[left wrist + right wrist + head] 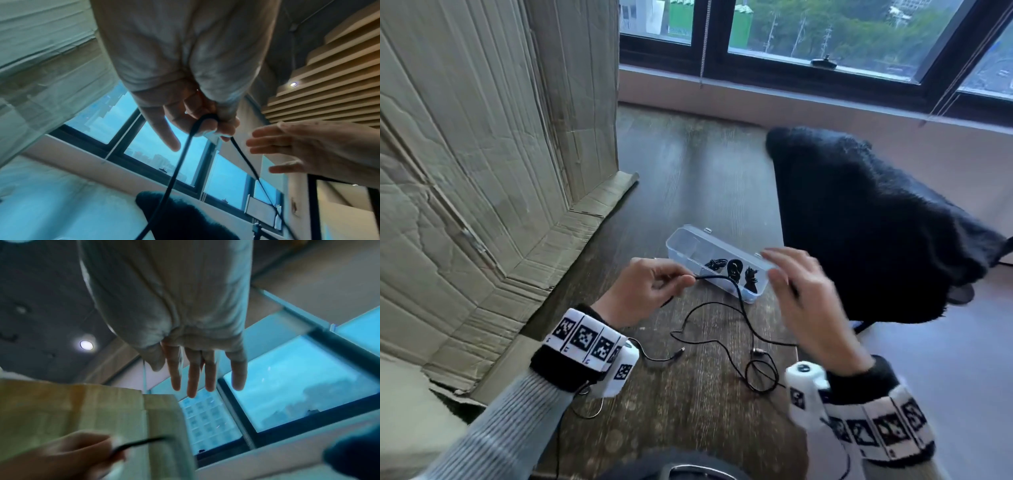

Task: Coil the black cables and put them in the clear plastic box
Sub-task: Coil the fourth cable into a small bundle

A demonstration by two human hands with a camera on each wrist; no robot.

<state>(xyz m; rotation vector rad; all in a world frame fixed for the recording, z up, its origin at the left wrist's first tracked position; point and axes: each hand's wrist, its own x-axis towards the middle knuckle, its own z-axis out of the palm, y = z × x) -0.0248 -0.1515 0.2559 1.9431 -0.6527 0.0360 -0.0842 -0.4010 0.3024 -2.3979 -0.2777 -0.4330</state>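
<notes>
Your left hand [650,287] is pinching the black cable [739,301] near one end, just left of the clear box [681,240]; the rest is trailing in loose loops across the near surface [688,428]. Your right hand [804,291] is hovering beside it, fingers [193,378] straight, holding nothing. The cable is looking light, limp and springy: take it close beyond the pinch and wind small loops. Three coiled cables [734,270] are lying in the box's right end.

A dark wood-grain worktop [688,164] runs to a pale wall under black-framed windows [822,37] showing trees and green buildings outside. Creased cardboard [482,154] stands at the frame's left; a black furry chair back [876,222] sits right. Wooden ceiling slats [329,78] carry a small round light [293,84].
</notes>
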